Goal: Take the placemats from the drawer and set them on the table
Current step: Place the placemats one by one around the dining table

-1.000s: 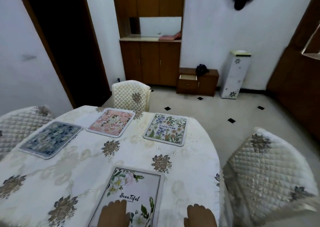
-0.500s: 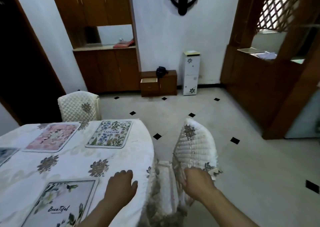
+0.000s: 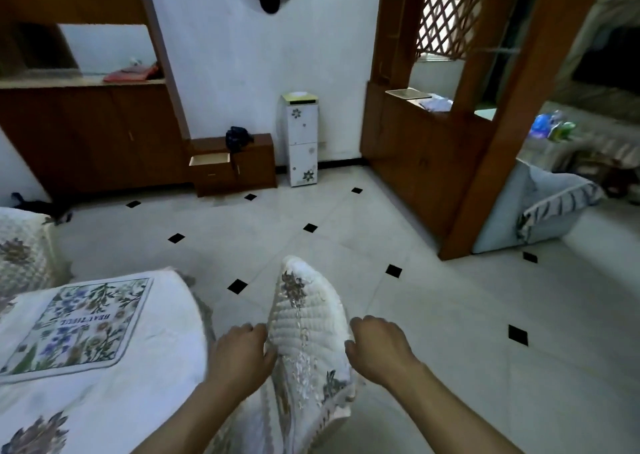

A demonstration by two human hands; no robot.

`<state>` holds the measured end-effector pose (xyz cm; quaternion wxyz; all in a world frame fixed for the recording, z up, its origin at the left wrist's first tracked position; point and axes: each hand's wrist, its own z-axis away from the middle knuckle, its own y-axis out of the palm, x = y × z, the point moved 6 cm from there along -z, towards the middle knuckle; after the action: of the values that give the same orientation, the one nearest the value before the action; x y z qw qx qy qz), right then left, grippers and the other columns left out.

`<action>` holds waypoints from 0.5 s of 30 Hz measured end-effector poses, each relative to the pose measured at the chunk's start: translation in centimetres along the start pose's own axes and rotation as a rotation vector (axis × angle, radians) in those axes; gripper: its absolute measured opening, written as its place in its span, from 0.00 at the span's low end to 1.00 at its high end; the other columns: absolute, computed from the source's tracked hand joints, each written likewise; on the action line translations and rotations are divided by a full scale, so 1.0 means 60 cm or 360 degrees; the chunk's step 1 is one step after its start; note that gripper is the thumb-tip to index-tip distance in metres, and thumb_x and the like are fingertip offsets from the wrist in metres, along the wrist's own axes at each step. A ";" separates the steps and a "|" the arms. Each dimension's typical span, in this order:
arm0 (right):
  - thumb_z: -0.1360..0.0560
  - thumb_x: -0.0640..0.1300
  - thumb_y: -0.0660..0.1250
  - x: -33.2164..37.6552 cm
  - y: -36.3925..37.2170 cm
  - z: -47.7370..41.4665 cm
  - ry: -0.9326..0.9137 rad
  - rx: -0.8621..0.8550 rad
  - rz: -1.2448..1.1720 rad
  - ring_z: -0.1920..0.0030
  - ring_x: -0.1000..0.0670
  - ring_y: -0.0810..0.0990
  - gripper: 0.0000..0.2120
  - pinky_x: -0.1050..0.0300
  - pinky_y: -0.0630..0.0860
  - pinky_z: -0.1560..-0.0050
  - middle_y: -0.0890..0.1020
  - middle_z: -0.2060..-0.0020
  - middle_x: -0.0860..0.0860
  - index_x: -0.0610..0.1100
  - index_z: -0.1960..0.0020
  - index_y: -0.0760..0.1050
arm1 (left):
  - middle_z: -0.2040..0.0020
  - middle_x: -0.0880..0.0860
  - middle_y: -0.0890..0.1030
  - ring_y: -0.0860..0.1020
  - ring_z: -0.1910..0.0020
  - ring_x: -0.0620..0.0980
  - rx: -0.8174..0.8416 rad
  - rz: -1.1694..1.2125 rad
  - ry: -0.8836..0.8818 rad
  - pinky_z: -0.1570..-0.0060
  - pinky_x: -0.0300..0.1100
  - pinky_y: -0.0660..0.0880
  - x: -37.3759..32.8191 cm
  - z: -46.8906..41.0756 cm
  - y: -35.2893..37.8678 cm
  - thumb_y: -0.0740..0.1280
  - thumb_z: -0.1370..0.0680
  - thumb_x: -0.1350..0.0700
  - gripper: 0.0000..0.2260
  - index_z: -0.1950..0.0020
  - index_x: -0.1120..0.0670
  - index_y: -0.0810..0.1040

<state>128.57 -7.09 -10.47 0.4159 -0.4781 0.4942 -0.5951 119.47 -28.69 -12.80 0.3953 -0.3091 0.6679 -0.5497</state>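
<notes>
A placemat (image 3: 76,325) with blue flowers and the word BEAUTIFUL lies on the table (image 3: 138,405) at the lower left; the other mats are out of view. Across the room, the drawer (image 3: 209,160) of a low wooden cabinet stands open. Right in front of me is the chair back (image 3: 308,315) in its white quilted cover. My left hand (image 3: 239,353) grips its left edge with curled fingers. My right hand (image 3: 377,349) holds its right edge, thumb against the cover.
A second quilted chair (image 3: 20,245) stands at the far left. A narrow white floral cabinet (image 3: 299,142) is against the back wall. A wooden partition (image 3: 433,162) and pillar rise at the right. White tiled floor lies between me and the drawer.
My view has swung right, away from the table. My left hand left the table edge and came onto the chair back; my right hand stays on the chair's right side.
</notes>
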 end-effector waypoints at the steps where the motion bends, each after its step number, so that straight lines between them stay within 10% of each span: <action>1: 0.24 0.52 0.58 -0.022 -0.008 -0.018 0.0032 -0.0011 -0.0005 0.53 0.42 0.79 0.12 0.53 0.66 0.60 0.79 0.53 0.45 0.44 0.51 0.73 | 0.55 0.52 0.79 0.76 0.54 0.53 0.0013 0.0007 0.0027 0.58 0.45 0.69 -0.014 -0.031 0.006 0.59 0.23 0.42 0.13 0.50 0.49 0.74; 15: 0.22 0.52 0.58 -0.353 -0.047 -0.239 0.0149 0.0044 -0.0087 0.56 0.45 0.78 0.11 0.55 0.68 0.61 0.79 0.55 0.46 0.44 0.55 0.70 | 0.57 0.51 0.79 0.77 0.54 0.54 0.0057 -0.0032 -0.0002 0.54 0.46 0.73 -0.218 -0.362 0.091 0.60 0.24 0.42 0.15 0.51 0.53 0.75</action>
<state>118.61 16.58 -11.83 0.3824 -0.4572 0.4916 -0.6348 107.22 -5.85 -13.87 0.3956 -0.3091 0.6544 -0.5654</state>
